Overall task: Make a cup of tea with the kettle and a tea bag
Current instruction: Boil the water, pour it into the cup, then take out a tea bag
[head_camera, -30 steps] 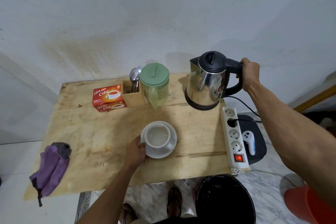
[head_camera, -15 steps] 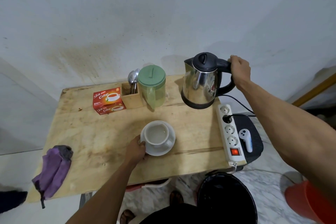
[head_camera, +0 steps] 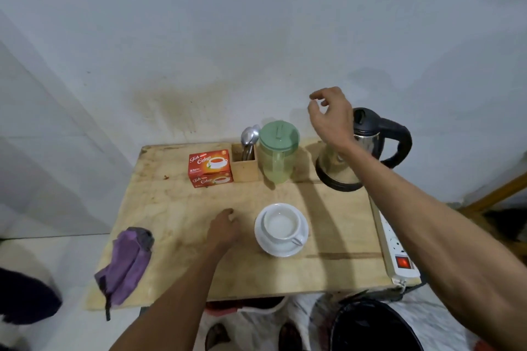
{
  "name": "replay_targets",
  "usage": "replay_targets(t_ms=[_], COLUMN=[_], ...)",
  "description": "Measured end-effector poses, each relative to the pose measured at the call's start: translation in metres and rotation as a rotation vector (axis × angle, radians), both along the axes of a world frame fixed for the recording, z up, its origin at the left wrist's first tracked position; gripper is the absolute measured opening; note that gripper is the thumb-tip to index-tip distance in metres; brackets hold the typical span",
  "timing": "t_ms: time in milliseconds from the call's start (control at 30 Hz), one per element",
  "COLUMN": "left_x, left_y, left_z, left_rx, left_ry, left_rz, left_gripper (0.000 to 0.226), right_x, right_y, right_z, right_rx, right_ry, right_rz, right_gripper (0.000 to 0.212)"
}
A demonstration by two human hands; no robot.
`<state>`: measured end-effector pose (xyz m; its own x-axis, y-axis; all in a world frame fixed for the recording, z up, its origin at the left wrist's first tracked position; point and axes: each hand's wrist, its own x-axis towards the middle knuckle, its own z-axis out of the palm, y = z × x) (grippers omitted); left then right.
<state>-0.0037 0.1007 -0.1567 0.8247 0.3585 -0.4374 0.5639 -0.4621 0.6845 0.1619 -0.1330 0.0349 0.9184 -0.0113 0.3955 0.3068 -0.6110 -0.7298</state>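
- Your right hand (head_camera: pixel 330 117) hovers above the bench (head_camera: pixel 176 208), beside the kettle (head_camera: pixel 370 142), fingers loosely curled, grasping nothing.
- Your left hand (head_camera: pixel 224 229) is just left of the cup (head_camera: pixel 281 225), fingers relaxed, empty.

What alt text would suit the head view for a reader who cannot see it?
Two empty hands over a wooden table: the left hand beside a white cup on a saucer, the right hand raised in front of a steel kettle.
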Motion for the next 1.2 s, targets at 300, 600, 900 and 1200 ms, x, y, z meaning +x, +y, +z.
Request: replay_targets(t_ms=[300, 600, 900, 1200], left_x=[0.043, 0.101, 0.132, 0.149], left_y=[0.109, 0.162, 0.184, 0.198], left_z=[0.053, 0.026, -0.008, -0.038], left_rx=[0.163, 0.126, 0.006, 0.062], left_ry=[-0.287, -0.242, -0.239, -0.285], left_rz=[-0.071, -0.303, -0.456, -0.520], left_gripper=[0.038, 0.101, 0.142, 0.149], right_x=[-0.022, -0.001, 0.021, 0.031], right_y=[0.151, 0.226, 0.242, 0.241], right_z=[-0.041, -0.102, -0.144, -0.140], right_rx=[-0.598, -1.087, -1.206, -1.213], right_ry=[0.056, 0.046, 0.109, 0.215], right_rz=[0.478, 0.546, 0.585, 0.657], right_gripper=[0.023, 0.033, 0.066, 0.069])
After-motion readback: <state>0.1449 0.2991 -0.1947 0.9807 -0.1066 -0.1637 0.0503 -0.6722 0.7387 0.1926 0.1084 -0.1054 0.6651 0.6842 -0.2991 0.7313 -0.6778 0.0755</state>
